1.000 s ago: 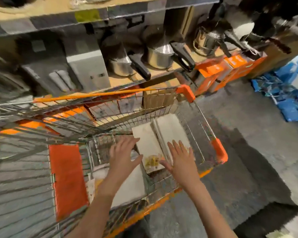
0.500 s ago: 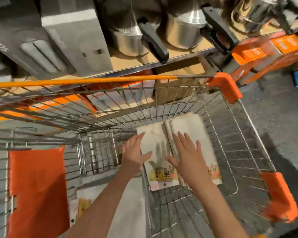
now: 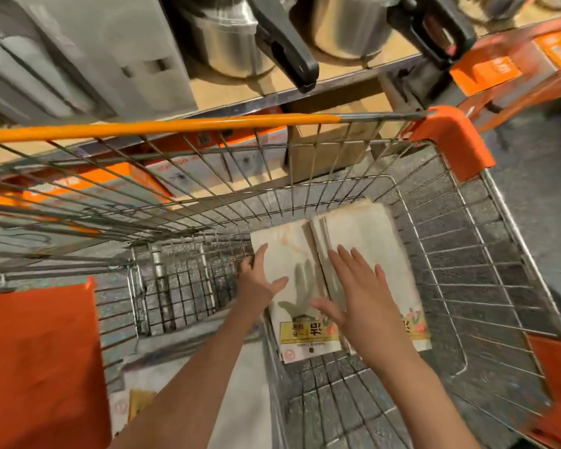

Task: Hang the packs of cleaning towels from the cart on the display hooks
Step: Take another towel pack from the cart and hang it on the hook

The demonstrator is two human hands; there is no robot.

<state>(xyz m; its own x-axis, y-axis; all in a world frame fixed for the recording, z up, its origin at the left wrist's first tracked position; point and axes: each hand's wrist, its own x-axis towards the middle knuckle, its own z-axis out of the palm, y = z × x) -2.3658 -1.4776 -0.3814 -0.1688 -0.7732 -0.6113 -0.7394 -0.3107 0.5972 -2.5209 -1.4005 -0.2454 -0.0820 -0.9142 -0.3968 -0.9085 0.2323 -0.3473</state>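
I look down into the wire cart [image 3: 467,254]. Two packs of cleaning towels [image 3: 363,241] lie side by side on its floor, none hung yet. My left hand [image 3: 259,283] and right hand [image 3: 363,296] spread open over them, grip released.

View has dropped and closed in since 1.0 s ago: cart [image 3: 447,241] basket now fills the frame, blue goods on the floor gone from view. Both hands have reached deeper into the basket. Left hand [image 3: 259,283]: was above the wire, now at the left edge of the left towel pack [image 3: 292,254], thumb on its face. Right hand [image 3: 360,296]: fingers spread, now over the right towel pack [image 3: 370,228]; contact not resolvable
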